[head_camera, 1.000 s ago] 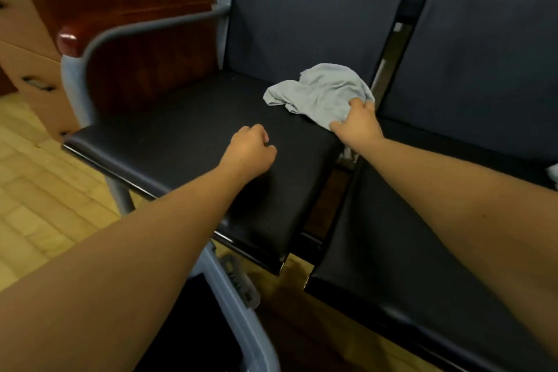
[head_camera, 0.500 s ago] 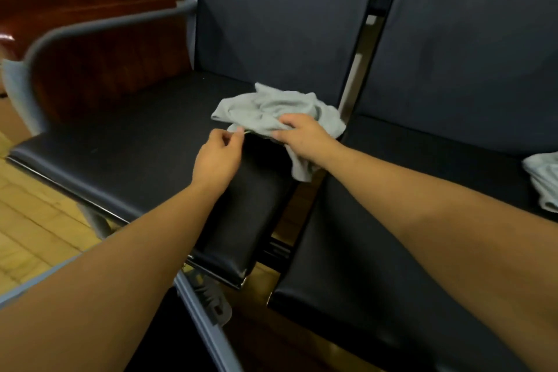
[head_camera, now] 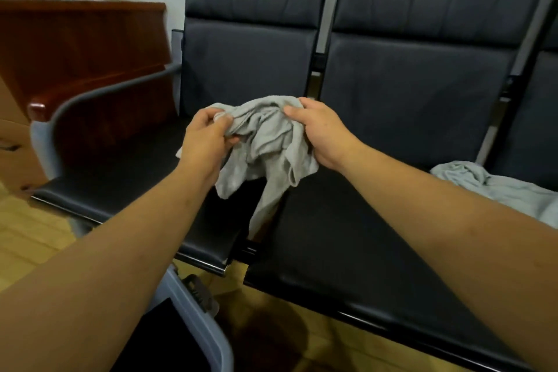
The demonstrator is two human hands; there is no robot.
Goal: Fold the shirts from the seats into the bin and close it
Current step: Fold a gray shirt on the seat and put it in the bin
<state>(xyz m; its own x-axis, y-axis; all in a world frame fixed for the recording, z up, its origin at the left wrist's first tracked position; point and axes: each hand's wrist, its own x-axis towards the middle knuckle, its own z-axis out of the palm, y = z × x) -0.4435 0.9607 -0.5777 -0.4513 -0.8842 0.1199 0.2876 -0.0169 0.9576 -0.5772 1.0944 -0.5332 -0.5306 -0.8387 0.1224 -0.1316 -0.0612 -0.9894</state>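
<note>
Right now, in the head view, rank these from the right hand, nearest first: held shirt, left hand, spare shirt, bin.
1. held shirt: gripped by the right hand itself.
2. left hand: just to the left, gripping the same shirt.
3. spare shirt, on the seat far right, and bin, low left on the floor: too close to call.

Grey shirt: soft matt knit cloth, creased. Second shirt at the bench's right edge: same matt grey cloth. Seats: black leather-like padding, smooth, faint sheen. Armrest: matt grey, probably painted metal. Cabinet: reddish wood, glossy varnish. Bin: smooth grey plastic. Floor: pale wood planks.
</note>
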